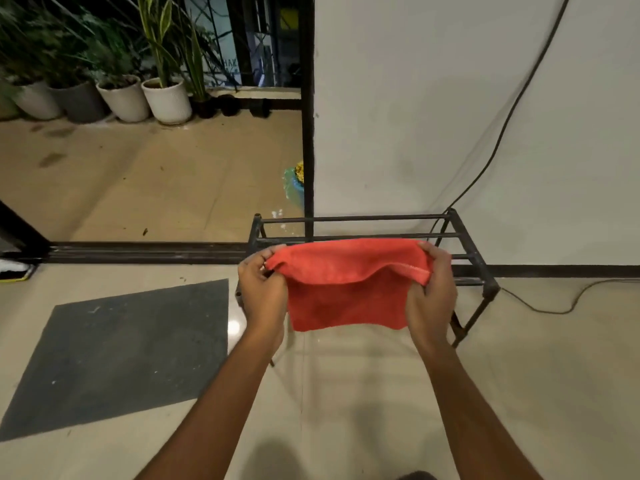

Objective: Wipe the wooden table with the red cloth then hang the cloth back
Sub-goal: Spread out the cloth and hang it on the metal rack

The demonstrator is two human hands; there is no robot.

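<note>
Red cloth [346, 282], corners in L/R fingers [438, 256]

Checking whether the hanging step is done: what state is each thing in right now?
red cloth, held spread between both hands, not yet hung
left hand, pinching the cloth's left corner
right hand, gripping the cloth's right edge
metal rack, upright, visible bars bare
gray mat, flat on floor

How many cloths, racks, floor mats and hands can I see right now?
red cloth: 1
black metal rack: 1
grey floor mat: 1
hands: 2, left hand and right hand, both gripping the cloth
Total: 5
</note>
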